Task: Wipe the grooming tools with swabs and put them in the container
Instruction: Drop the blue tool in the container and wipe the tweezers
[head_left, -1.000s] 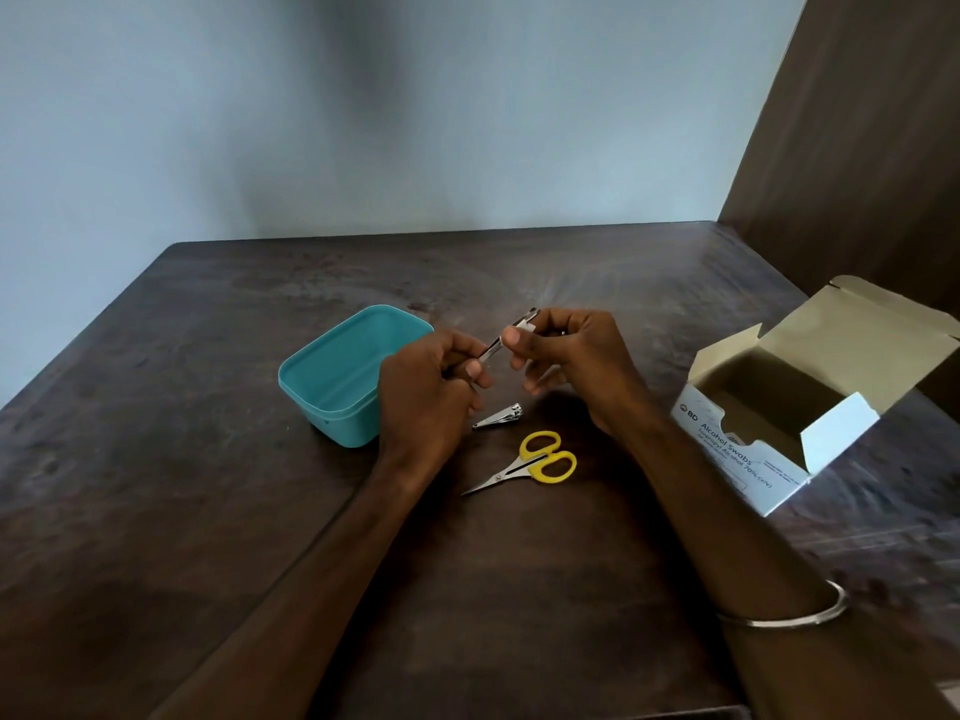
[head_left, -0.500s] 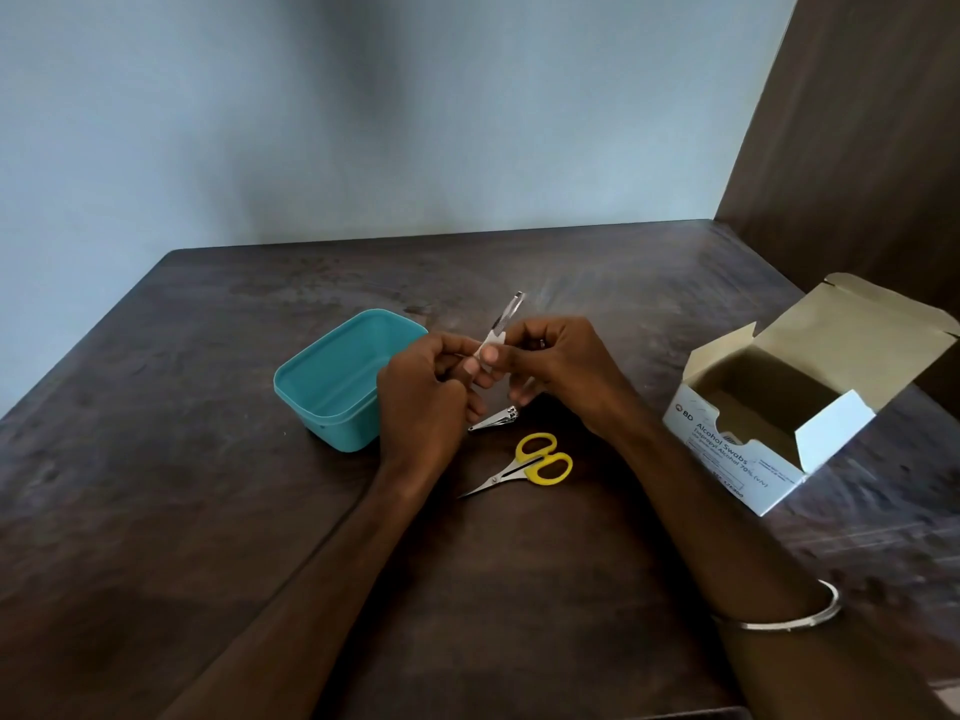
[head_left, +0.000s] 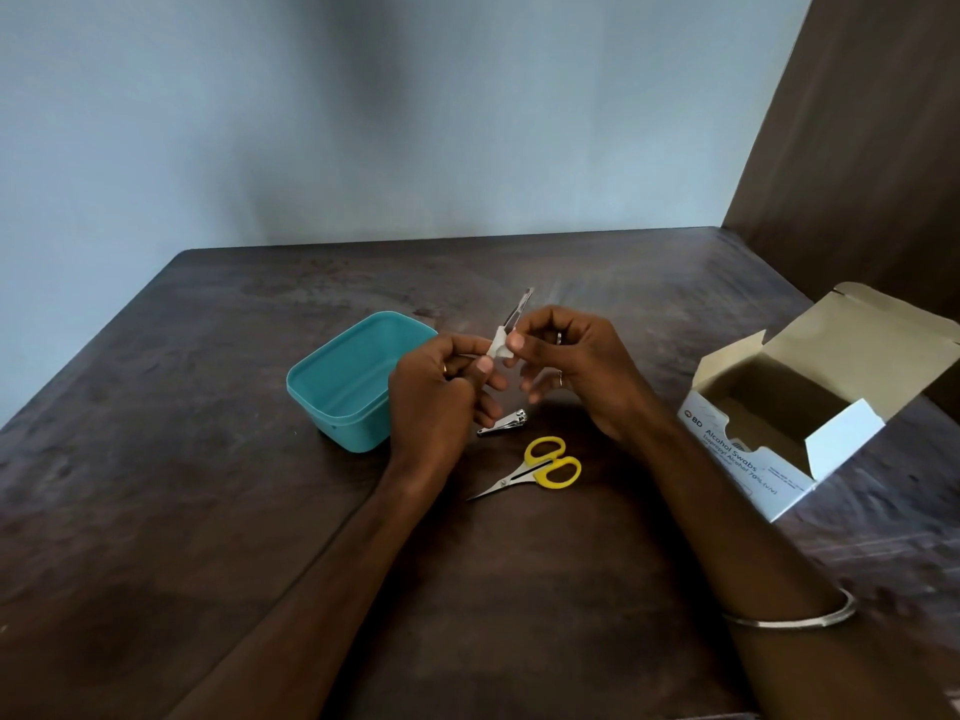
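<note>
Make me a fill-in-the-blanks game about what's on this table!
1. The scissors have handles coloured ______.
2. The white swab is pinched by the ______ hand against the tweezers.
3. The nail clipper lies between the hands and the ______.
4. The teal container holds ______ tools so far.

Missing words: yellow; right; scissors; no

Container (head_left: pixel 343 387) left on table (head_left: pixel 156 511); swab box (head_left: pixel 779 459) right. Between them, nail clipper (head_left: pixel 503 424) lies just behind scissors (head_left: pixel 530 472).
</note>
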